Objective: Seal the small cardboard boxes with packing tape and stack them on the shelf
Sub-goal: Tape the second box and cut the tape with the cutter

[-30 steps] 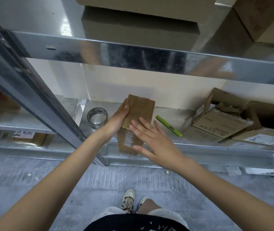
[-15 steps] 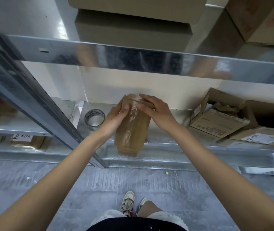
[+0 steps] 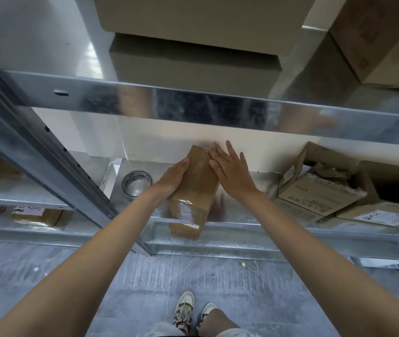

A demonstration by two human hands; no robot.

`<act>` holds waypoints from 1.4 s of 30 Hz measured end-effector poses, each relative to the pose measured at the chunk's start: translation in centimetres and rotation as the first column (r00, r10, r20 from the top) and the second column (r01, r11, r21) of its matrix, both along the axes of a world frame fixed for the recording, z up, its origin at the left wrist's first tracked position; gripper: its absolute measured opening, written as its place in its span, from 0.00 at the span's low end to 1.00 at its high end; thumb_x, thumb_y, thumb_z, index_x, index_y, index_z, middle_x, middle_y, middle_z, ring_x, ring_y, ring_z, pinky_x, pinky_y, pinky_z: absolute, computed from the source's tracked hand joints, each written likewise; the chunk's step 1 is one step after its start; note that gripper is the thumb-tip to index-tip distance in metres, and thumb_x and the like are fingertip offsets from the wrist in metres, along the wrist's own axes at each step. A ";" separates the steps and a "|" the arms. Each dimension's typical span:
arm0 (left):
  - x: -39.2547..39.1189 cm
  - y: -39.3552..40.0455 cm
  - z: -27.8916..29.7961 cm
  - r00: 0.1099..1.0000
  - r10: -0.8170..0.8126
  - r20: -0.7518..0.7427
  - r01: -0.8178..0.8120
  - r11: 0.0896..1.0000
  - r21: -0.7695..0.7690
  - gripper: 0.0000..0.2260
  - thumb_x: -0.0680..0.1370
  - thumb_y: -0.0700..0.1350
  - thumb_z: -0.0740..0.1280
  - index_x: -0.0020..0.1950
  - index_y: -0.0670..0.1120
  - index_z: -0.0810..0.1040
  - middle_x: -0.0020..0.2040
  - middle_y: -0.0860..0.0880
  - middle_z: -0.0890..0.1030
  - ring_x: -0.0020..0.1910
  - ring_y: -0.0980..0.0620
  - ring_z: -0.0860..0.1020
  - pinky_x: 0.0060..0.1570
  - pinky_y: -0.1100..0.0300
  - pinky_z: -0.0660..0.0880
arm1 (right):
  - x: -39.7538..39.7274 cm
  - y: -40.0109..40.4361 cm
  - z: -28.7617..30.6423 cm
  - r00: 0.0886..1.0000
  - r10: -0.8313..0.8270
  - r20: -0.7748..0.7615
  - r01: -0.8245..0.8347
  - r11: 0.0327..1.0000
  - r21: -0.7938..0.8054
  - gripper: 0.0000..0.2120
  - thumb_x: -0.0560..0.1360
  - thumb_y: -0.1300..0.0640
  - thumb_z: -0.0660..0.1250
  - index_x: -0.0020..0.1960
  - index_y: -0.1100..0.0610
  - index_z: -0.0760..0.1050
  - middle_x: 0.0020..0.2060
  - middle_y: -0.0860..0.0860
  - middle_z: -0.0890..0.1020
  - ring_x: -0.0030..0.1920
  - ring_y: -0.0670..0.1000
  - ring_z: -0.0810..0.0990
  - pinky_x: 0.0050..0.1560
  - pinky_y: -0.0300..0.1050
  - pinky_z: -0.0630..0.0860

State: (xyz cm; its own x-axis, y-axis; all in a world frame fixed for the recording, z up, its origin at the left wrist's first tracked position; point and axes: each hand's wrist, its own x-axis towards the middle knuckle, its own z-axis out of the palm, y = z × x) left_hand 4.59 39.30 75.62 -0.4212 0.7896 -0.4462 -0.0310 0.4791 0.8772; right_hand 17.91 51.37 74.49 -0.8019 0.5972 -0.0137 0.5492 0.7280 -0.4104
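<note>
A small brown cardboard box [image 3: 198,181] with clear tape across its near end lies lengthwise on the metal shelf [image 3: 249,215], at the centre. It seems to sit on a second small box [image 3: 185,231] at the shelf's front edge. My left hand [image 3: 173,178] grips its left side, thumb on the top face. My right hand [image 3: 230,169] lies flat against its right side with straight fingers. A roll of clear packing tape [image 3: 137,182] stands on the shelf just left of my left hand.
Opened, crumpled cartons [image 3: 315,195] fill the shelf's right part. The upper shelf's steel beam [image 3: 193,103] runs overhead with large boxes [image 3: 193,57] on it. A slanted steel upright [image 3: 47,166] stands at the left, with a labelled box [image 3: 35,214] beyond it.
The box has been turned so a plain face is up and now lies lower on the shelf. My right hand left its far top edge and flattened against its right side.
</note>
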 end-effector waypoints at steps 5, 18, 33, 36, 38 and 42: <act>-0.4 0.3 -0.4 1.000 0.005 0.027 -0.004 1.000 -0.005 0.21 0.82 0.57 0.50 0.68 0.49 0.72 0.61 0.47 0.78 0.55 0.50 0.77 0.60 0.57 0.71 | 1.0 -3.4 1.2 0.980 0.177 0.095 -0.180 0.983 0.025 0.24 0.83 0.47 0.41 0.77 0.50 0.51 0.77 0.43 0.52 0.76 0.43 0.39 0.74 0.53 0.34; -0.8 0.8 0.2 0.998 -0.027 0.063 0.030 0.999 -0.041 0.20 0.82 0.59 0.46 0.61 0.52 0.72 0.51 0.54 0.77 0.48 0.58 0.76 0.46 0.63 0.70 | 9.8 -14.5 -4.7 0.783 0.563 0.266 -0.603 0.791 0.101 0.22 0.80 0.44 0.49 0.72 0.49 0.65 0.67 0.44 0.74 0.68 0.45 0.71 0.70 0.57 0.64; -0.9 -1.5 1.2 0.960 0.070 0.272 -0.079 0.997 0.023 0.35 0.72 0.74 0.45 0.58 0.54 0.80 0.54 0.51 0.83 0.56 0.51 0.80 0.62 0.53 0.72 | 3.4 -4.7 1.1 0.939 -0.061 -0.337 -0.070 0.929 -0.364 0.39 0.66 0.47 0.77 0.72 0.44 0.63 0.74 0.45 0.58 0.63 0.47 0.71 0.59 0.39 0.72; -0.9 -2.3 2.3 0.979 -0.022 0.202 0.003 0.995 0.096 0.28 0.76 0.69 0.46 0.56 0.55 0.79 0.51 0.54 0.84 0.52 0.55 0.81 0.58 0.60 0.74 | 2.6 -4.1 2.7 0.820 -0.382 -0.426 0.006 0.750 -0.661 0.21 0.71 0.49 0.73 0.61 0.45 0.73 0.56 0.47 0.77 0.47 0.48 0.80 0.46 0.42 0.77; -0.9 -2.4 2.5 0.988 -0.090 0.126 0.075 0.990 0.116 0.23 0.78 0.66 0.52 0.62 0.55 0.76 0.55 0.55 0.82 0.54 0.56 0.80 0.59 0.59 0.73 | 2.4 -3.5 3.0 0.801 -0.475 -0.365 0.010 0.619 -0.786 0.12 0.73 0.47 0.70 0.54 0.49 0.75 0.45 0.51 0.80 0.36 0.50 0.80 0.38 0.44 0.77; -0.6 -2.1 1.7 0.987 -0.153 0.058 0.150 0.987 0.053 0.21 0.81 0.61 0.53 0.66 0.53 0.73 0.59 0.53 0.80 0.53 0.58 0.79 0.54 0.64 0.73 | 2.1 -3.8 2.3 0.860 -0.485 -0.159 0.172 0.568 -0.805 0.19 0.77 0.43 0.63 0.63 0.51 0.71 0.50 0.57 0.81 0.37 0.54 0.82 0.38 0.43 0.79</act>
